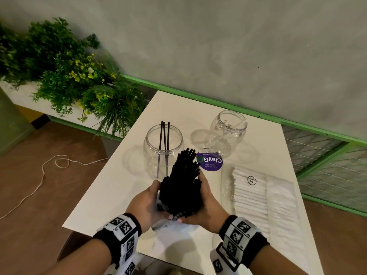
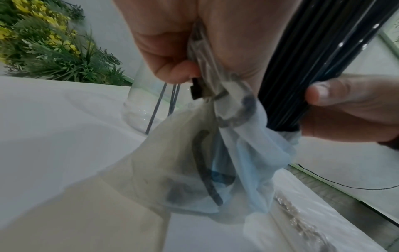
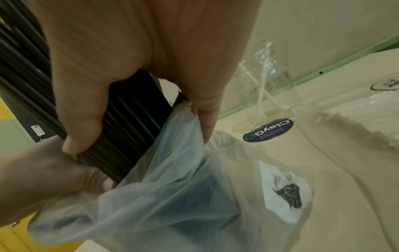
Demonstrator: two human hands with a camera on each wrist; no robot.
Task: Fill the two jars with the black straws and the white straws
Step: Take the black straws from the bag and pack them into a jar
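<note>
A thick bundle of black straws (image 1: 181, 183) stands tilted above the near table, between both hands. My right hand (image 1: 208, 205) grips the bundle (image 3: 134, 122) near its lower end, thumb and fingers curled round it. My left hand (image 1: 147, 203) pinches the thin plastic bag (image 2: 194, 162) that hangs off the bundle's bottom end. The left clear jar (image 1: 162, 149) holds three black straws. The right clear jar (image 1: 228, 132) holds a few white straws. A clear pack of white straws (image 1: 256, 195) lies flat to the right.
A round purple sticker (image 1: 210, 161) lies on the white table (image 1: 111, 185) between the jars. Green plants (image 1: 79, 76) stand beyond the left edge, and a green rail (image 1: 258, 116) runs along the wall behind. A white cord (image 1: 39, 175) trails on the floor.
</note>
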